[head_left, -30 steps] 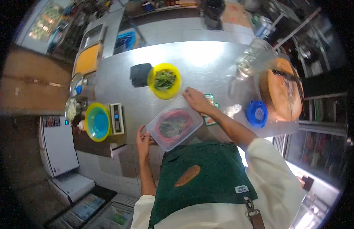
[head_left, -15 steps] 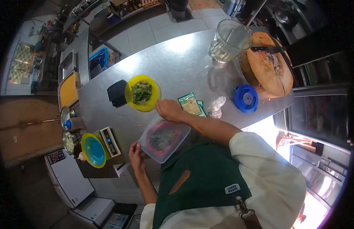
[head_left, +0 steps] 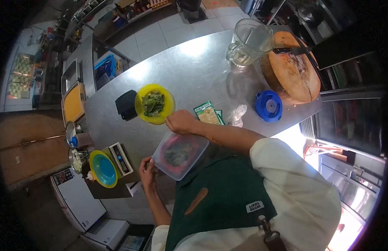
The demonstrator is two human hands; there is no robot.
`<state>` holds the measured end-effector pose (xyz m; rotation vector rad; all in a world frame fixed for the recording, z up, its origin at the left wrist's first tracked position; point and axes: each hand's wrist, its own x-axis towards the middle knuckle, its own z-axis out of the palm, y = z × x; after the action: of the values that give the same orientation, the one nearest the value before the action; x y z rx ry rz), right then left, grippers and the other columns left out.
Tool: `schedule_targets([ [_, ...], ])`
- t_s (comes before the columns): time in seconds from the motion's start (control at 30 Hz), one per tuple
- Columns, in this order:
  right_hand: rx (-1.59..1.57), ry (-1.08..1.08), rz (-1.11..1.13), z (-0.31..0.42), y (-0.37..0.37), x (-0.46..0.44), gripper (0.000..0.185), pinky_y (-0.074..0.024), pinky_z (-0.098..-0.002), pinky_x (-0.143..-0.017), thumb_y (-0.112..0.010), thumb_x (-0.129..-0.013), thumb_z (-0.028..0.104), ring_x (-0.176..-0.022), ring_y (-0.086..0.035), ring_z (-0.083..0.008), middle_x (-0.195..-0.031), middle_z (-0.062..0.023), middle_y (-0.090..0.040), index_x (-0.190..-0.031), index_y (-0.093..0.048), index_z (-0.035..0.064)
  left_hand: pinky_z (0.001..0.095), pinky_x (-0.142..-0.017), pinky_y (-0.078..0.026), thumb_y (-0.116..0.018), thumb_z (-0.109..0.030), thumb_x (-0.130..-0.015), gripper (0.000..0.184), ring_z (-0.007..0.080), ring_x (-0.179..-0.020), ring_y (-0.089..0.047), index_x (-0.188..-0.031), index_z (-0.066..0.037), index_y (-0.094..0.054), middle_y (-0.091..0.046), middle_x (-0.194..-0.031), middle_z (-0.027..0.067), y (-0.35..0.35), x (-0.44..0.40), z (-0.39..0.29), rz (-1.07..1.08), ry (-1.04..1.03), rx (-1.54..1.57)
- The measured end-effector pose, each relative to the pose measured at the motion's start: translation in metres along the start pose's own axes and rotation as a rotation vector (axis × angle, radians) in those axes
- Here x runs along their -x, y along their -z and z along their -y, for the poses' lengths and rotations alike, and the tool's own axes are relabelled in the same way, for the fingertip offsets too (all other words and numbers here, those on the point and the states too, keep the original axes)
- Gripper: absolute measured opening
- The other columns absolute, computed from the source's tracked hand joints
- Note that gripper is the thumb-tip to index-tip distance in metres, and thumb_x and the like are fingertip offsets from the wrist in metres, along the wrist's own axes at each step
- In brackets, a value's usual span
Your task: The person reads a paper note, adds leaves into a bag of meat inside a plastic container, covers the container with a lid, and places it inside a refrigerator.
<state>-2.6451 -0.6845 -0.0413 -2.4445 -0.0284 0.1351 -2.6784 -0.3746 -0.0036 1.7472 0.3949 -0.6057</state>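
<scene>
A translucent rectangular plastic container (head_left: pixel 194 157) lies at the table's near edge, in front of the green apron. Through it show a pink round rim and green leaves; whether these are inside or beneath it I cannot tell. My left hand (head_left: pixel 148 172) pinches its left corner. My right hand (head_left: pixel 181 122) is closed between the container's far corner and a yellow bowl (head_left: pixel 169 101); its fingertips meet the bowl's near rim, and what they grip is hidden. Torn leafy greens (head_left: pixel 153 103) fill the bowl's middle. Green seasoning packets (head_left: pixel 207 113) lie beyond my right forearm.
A knotted plastic bag (head_left: pixel 237 115) and a blue lid (head_left: pixel 269 106) sit to the right. Farther back stand a clear jug (head_left: pixel 249 44) and a round wooden chopping block (head_left: pixel 292 79) with a knife (head_left: pixel 286 51). At left are a black object (head_left: pixel 126 104), a scale (head_left: pixel 120 159) and a blue bowl (head_left: pixel 104 168).
My right hand has shifted slightly left and nearer, along the yellow bowl's rim. My left hand keeps its place at the container's corner. The whole view has moved a little.
</scene>
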Motion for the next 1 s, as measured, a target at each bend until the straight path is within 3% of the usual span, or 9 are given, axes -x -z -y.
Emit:
schedule_targets([
  [0.33, -0.062, -0.073, -0.116, 0.005, 0.005, 0.006, 0.046, -0.0533, -0.0570, -0.074, -0.046, -0.101, 0.036, -0.077, -0.068, -0.0451, -0.080, -0.0234, -0.071, -0.080, -0.071, 0.0032, 0.0241, -0.059, -0.043, -0.069, -0.031, -0.100, 0.023, 0.0062, -0.074, -0.055, -0.109, -0.010, -0.066, -0.061, -0.095, -0.0036, -0.009, -0.010, 0.025, 0.053, -0.130, 0.078],
  [0.43, -0.078, -0.107, -0.121, 0.008, 0.013, 0.013, 0.044, -0.0523, -0.0572, -0.076, -0.045, -0.103, 0.040, -0.080, -0.068, -0.0454, -0.085, -0.0232, -0.070, -0.096, -0.068, 0.0021, 0.0327, -0.077, -0.051, -0.059, -0.041, -0.105, 0.040, 0.0162, -0.089, -0.060, -0.115, -0.002, -0.061, -0.064, -0.103, 0.0075, -0.017, -0.021, 0.051, -0.165, -0.174, 0.025],
  [0.53, -0.194, -0.185, -0.182, 0.010, 0.019, 0.032, 0.038, -0.0514, -0.0552, -0.079, -0.048, -0.103, 0.038, -0.089, -0.066, -0.0433, -0.096, -0.0235, -0.067, -0.111, -0.059, 0.0016, 0.0362, -0.080, -0.051, -0.058, -0.050, -0.104, 0.052, 0.0201, -0.093, -0.060, -0.117, 0.001, -0.059, -0.062, -0.107, 0.0114, -0.025, -0.022, 0.080, -0.292, -0.154, -0.014],
  [0.6, -0.285, -0.056, -0.352, 0.009, 0.028, 0.065, 0.038, -0.0497, -0.0527, -0.088, -0.051, -0.102, 0.033, -0.111, -0.060, -0.0456, -0.111, -0.0272, -0.061, -0.118, -0.053, -0.0022, 0.0367, -0.080, -0.051, -0.057, -0.054, -0.103, 0.057, 0.0208, -0.095, -0.060, -0.118, 0.000, -0.058, -0.062, -0.109, 0.0114, -0.032, -0.005, 0.084, -0.265, -0.168, -0.007],
  [0.67, -0.277, 0.014, -0.312, 0.006, 0.048, 0.108, 0.033, -0.0481, -0.0508, -0.092, -0.057, -0.098, 0.026, -0.114, -0.057, -0.0434, -0.115, -0.0263, -0.057, -0.118, -0.055, -0.0002, 0.0371, -0.080, -0.051, -0.056, -0.059, -0.102, 0.061, 0.0216, -0.098, -0.060, -0.118, 0.000, -0.058, -0.061, -0.111, 0.0115, -0.034, 0.013, 0.089, -0.252, -0.165, 0.009],
  [0.73, -0.100, 0.002, -0.319, -0.007, 0.064, 0.148, 0.047, -0.0449, -0.0506, -0.099, -0.065, -0.091, 0.026, -0.115, -0.056, -0.0431, -0.121, -0.0261, -0.056, -0.129, -0.053, 0.0016, 0.0271, -0.074, -0.047, -0.057, -0.044, -0.106, 0.039, 0.0121, -0.086, -0.055, -0.115, -0.006, -0.054, -0.057, -0.102, 0.0042, -0.032, 0.025, 0.089, -0.163, -0.082, 0.047],
  [0.8, 0.200, 0.037, -0.491, -0.030, 0.072, 0.178, 0.059, -0.0413, -0.0529, -0.102, -0.073, -0.083, 0.026, -0.122, -0.051, -0.0405, -0.131, -0.0204, -0.054, -0.134, -0.052, 0.0056, 0.0272, -0.072, -0.047, -0.056, -0.044, -0.106, 0.039, 0.0125, -0.085, -0.055, -0.116, -0.007, -0.055, -0.056, -0.101, 0.0036, -0.029, 0.038, 0.081, -0.145, -0.034, 0.089],
  [0.87, 0.422, -0.182, -0.504, -0.028, 0.085, 0.196, 0.067, -0.0368, -0.0541, -0.109, -0.076, -0.077, 0.029, -0.130, -0.046, -0.0397, -0.138, -0.0188, -0.051, -0.137, -0.054, 0.0100, 0.0272, -0.070, -0.047, -0.055, -0.045, -0.106, 0.040, 0.0128, -0.084, -0.055, -0.118, -0.008, -0.056, -0.056, -0.099, 0.0030, -0.031, 0.046, 0.076, -0.134, 0.018, 0.134],
  [1.0, 0.406, -0.342, -0.351, -0.057, 0.078, 0.220, 0.065, -0.0363, -0.0552, -0.110, -0.076, -0.077, 0.033, -0.133, -0.045, -0.0404, -0.140, -0.0198, -0.049, -0.137, -0.057, 0.0135, 0.0277, -0.063, -0.046, -0.053, -0.047, -0.106, 0.040, 0.0115, -0.081, -0.055, -0.118, -0.009, -0.057, -0.054, -0.091, 0.0007, -0.038, 0.044, 0.070, -0.125, -0.008, 0.187],
])
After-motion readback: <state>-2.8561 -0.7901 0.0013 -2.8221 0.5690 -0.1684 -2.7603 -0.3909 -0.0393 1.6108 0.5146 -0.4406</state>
